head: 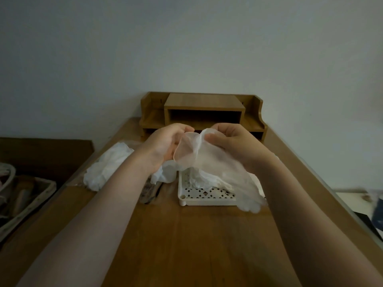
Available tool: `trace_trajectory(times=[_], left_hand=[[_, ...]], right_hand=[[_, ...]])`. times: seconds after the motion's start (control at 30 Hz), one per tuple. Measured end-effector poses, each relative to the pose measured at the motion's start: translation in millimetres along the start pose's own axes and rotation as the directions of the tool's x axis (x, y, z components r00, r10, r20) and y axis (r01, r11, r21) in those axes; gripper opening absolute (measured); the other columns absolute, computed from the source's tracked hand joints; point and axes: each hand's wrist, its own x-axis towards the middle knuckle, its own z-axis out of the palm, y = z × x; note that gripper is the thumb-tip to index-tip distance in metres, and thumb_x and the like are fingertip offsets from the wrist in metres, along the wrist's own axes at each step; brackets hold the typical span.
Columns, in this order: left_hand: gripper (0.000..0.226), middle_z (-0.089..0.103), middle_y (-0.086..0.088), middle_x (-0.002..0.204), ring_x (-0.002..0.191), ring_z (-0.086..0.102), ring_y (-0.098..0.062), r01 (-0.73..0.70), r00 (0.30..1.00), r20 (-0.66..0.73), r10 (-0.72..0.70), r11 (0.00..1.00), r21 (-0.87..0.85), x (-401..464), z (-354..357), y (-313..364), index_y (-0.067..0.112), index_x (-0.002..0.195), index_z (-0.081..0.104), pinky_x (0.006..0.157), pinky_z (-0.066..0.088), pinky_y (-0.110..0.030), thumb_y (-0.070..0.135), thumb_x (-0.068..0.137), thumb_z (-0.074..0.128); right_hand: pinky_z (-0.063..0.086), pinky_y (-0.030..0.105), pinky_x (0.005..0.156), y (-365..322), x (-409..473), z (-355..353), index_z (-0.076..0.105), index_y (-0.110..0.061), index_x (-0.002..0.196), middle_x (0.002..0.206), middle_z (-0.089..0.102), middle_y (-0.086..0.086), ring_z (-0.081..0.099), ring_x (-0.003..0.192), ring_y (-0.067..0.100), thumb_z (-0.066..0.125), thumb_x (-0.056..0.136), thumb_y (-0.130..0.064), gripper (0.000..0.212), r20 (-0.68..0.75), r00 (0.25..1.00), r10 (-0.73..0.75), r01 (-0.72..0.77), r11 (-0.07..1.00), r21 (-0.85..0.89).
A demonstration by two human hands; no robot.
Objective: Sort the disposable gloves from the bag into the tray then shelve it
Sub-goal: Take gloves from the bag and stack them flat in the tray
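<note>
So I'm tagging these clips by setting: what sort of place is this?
Probably a home desk or study corner: a wooden desk against a plain wall, a small wooden shelf at its back, and a basket of odds and ends to the left.

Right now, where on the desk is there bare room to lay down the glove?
Bare wood lies on the near side of the white tray, between the two forearms. It is crowded left of the tray: crumpled gloves and a dark object. The left hand and right hand hold a glove above the tray.
</note>
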Motion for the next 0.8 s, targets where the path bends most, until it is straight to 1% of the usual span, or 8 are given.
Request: trace_trajectory(times=[0.13, 0.23, 0.33, 0.43, 0.53, 0.63, 0.73, 0.8], left_hand=[[0.059, 0.066, 0.004, 0.102, 0.094, 0.063, -0.012, 0.01, 0.995, 0.096, -0.038, 0.959, 0.282, -6, 30, 8, 0.024, 0.109, 0.06, 0.082, 0.051, -0.032, 0.071, 0.075, 0.054], [0.044, 0.065, 0.003, 0.104, 0.096, 0.063, -0.014, -0.063, 0.997, 0.053, 0.049, 0.952, 0.301, 0, 49, 2, 0.021, 0.111, 0.057, 0.079, 0.054, -0.031, 0.049, 0.078, 0.069], [0.018, 0.07, -0.008, 0.095, 0.089, 0.067, -0.024, -0.134, 0.99, 0.064, 0.122, 0.96, 0.246, 8, 50, -6, 0.015, 0.098, 0.063, 0.082, 0.056, -0.044, 0.025, 0.084, 0.069], [0.024, 0.059, -0.014, 0.081, 0.077, 0.058, -0.028, -0.173, 0.984, 0.0, 0.177, 0.96, 0.222, 13, 51, -10, 0.003, 0.08, 0.057, 0.072, 0.047, -0.042, 0.025, 0.088, 0.058], [0.021, 0.061, 0.001, 0.085, 0.081, 0.058, -0.015, -0.174, 0.981, -0.064, 0.184, 0.976, 0.134, 18, 50, -6, 0.022, 0.078, 0.061, 0.074, 0.045, -0.03, 0.026, 0.096, 0.05], [0.023, 0.06, 0.008, 0.08, 0.077, 0.057, -0.008, -0.219, 0.964, -0.152, 0.219, 0.976, 0.019, 27, 46, -4, 0.025, 0.081, 0.061, 0.07, 0.045, -0.024, 0.021, 0.098, 0.046], [0.024, 0.059, 0.009, 0.08, 0.069, 0.057, 0.0, -0.268, 0.945, -0.183, 0.272, 0.962, 0.045, 35, 48, -5, 0.026, 0.088, 0.059, 0.066, 0.046, -0.018, 0.019, 0.1, 0.04], [0.021, 0.057, 0.001, 0.082, 0.072, 0.055, -0.011, -0.268, 0.946, -0.164, 0.278, 0.96, 0.081, 41, 51, -7, 0.026, 0.093, 0.056, 0.071, 0.045, -0.024, 0.021, 0.102, 0.038]], right_hand=[[0.046, 0.022, 0.052, 2, 0, -2, 0.067, -0.001, 0.085, 0.073, 0.061, 0.014, 0.055, 0.057, 0.015, 0.056, 0.094, -0.024, 0.027, -0.048, 0.996, 0.076, -0.078, 0.996, -0.033], [0.047, 0.021, 0.051, 3, -1, -8, 0.067, -0.003, 0.085, 0.07, 0.062, 0.007, 0.057, 0.055, 0.011, 0.054, 0.095, -0.022, 0.024, -0.028, 0.991, 0.129, -0.128, 0.991, 0.032], [0.052, 0.027, 0.059, 6, -7, -20, 0.069, -0.009, 0.087, 0.074, 0.066, 0.007, 0.061, 0.062, 0.016, 0.052, 0.096, -0.025, 0.025, -0.024, 0.983, 0.184, -0.179, 0.975, 0.132], [0.052, 0.033, 0.073, 12, -9, -29, 0.07, -0.006, 0.094, 0.084, 0.066, 0.012, 0.06, 0.074, 0.023, 0.051, 0.097, -0.024, 0.026, -0.061, 0.975, 0.212, -0.199, 0.965, 0.172], [0.052, 0.029, 0.07, 17, -6, -38, 0.069, -0.014, 0.083, 0.076, 0.064, 0.005, 0.06, 0.068, 0.018, 0.053, 0.096, -0.029, 0.025, -0.065, 0.972, 0.227, -0.22, 0.97, 0.103], [0.052, 0.03, 0.075, 23, -2, -51, 0.071, -0.01, 0.09, 0.077, 0.064, 0.006, 0.059, 0.069, 0.019, 0.054, 0.095, -0.031, 0.027, -0.034, 0.968, 0.248, -0.243, 0.965, 0.097], [0.053, 0.034, 0.074, 34, 3, -67, 0.073, -0.013, 0.095, 0.087, 0.068, 0.012, 0.062, 0.073, 0.023, 0.058, 0.092, -0.034, 0.026, 0.068, 0.962, 0.264, -0.27, 0.958, 0.101], [0.058, 0.035, 0.074, 42, 5, -80, 0.071, -0.01, 0.103, 0.098, 0.071, 0.013, 0.067, 0.082, 0.026, 0.063, 0.084, -0.037, 0.034, 0.203, 0.925, 0.32, -0.353, 0.923, 0.154]])
